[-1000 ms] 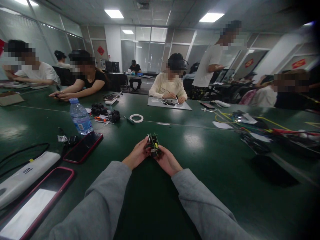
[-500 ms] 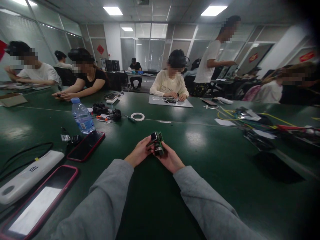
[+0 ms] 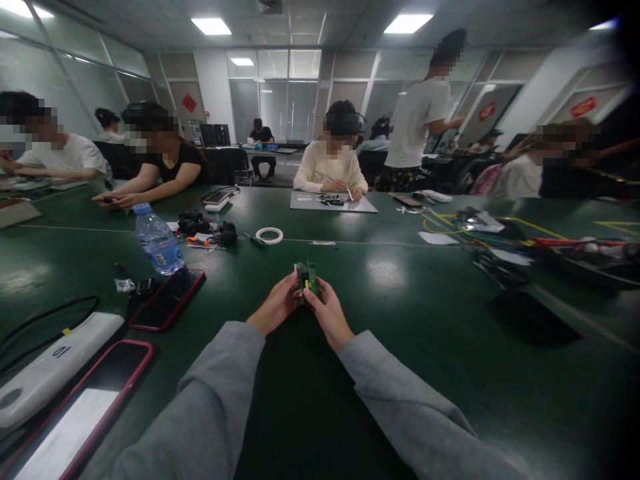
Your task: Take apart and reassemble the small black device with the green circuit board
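Circuit board [image 3: 308, 281] points away (roughly lengthwise).

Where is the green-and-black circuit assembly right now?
In the head view, the green-and-black circuit assembly is just left of centre, held between the left hand and right hand, nearer the wearer than the white ring.
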`<state>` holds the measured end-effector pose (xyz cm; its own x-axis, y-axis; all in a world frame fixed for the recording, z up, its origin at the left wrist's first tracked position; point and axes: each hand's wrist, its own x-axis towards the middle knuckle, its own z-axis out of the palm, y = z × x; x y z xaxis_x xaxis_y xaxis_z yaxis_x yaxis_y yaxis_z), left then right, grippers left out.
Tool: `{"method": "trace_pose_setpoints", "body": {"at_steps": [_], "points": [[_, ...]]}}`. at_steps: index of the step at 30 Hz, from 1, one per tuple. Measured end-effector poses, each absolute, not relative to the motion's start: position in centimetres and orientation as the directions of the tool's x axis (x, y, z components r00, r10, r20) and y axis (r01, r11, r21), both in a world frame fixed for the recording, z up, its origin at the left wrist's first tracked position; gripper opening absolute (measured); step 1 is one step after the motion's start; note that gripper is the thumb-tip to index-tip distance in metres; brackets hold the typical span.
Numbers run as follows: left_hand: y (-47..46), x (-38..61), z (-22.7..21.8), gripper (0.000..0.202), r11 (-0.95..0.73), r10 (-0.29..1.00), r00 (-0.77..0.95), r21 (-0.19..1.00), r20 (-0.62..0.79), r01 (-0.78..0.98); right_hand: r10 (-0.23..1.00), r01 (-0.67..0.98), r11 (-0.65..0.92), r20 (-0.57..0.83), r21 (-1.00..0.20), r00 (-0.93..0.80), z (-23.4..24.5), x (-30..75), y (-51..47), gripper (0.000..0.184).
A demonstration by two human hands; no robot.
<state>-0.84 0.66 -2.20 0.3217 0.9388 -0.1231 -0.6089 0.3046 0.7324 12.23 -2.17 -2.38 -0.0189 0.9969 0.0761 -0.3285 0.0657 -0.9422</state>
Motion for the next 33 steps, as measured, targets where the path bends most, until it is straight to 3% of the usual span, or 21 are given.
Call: {"method": "trace_pose_setpoints", "body": {"at_steps": [2, 4, 7, 10, 14, 18, 22, 29, 33], "points": [[0.5, -0.8, -1.9, 0.037, 0.311, 0.939, 0.316, 0.726, -0.135, -0.613, 0.973, -0.098, 0.229, 0.226, -0.968, 0.042, -2.4, 12.2, -2.4, 0.059], [0.1, -0.6, -1.5, 0.036, 0.323, 0.933, 0.335, 0.717, -0.132, -0.618, 0.922, 0.172, 0.365, 0.381, -0.915, 0.072, -2.2, 12.3, -2.7, 0.053], [-0.6, -0.2, -0.8, 0.036, 0.378, 0.904, 0.411, 0.676, -0.121, -0.632, 0.833, 0.506, 0.473, 0.553, -0.721, 0.009, -1.8, 12.2, -3.3, 0.043], [-1.1, 0.0, -0.2, 0.036, 0.449, 0.877, 0.451, 0.614, -0.165, -0.649, 0.773, 0.686, 0.531, 0.616, -0.498, -0.152, -1.5, 11.7, -3.8, 0.045], [-1.0, -0.3, 0.0, 0.035, 0.491, 0.866, 0.435, 0.585, -0.246, -0.646, 0.721, 0.737, 0.592, 0.624, -0.327, -0.302, -1.2, 11.2, -4.5, 0.047], [-0.3, -1.1, -0.5, 0.032, 0.417, 0.909, 0.332, 0.576, -0.253, -0.703, 0.640, 0.717, 0.678, 0.608, -0.159, -0.470, -0.6, 11.2, -5.3, 0.047], [0.0, -1.4, -0.7, 0.031, 0.469, 0.883, 0.398, 0.475, -0.248, -0.745, 0.553, 0.738, 0.674, 0.644, 0.026, -0.528, 0.1, 12.2, -5.4, 0.045], [-0.6, -1.4, 0.3, 0.037, 0.418, 0.908, 0.342, 0.503, -0.240, -0.757, 0.603, 0.833, 0.553, 0.689, 0.003, -0.402, -0.4, 17.5, -4.1, 0.070], [-0.9, -1.6, 0.6, 0.038, 0.423, 0.905, 0.329, 0.505, -0.269, -0.752, 0.649, 0.935, 0.355, 0.719, 0.004, -0.249, -1.4, 24.2, -3.4, 0.065]]}}
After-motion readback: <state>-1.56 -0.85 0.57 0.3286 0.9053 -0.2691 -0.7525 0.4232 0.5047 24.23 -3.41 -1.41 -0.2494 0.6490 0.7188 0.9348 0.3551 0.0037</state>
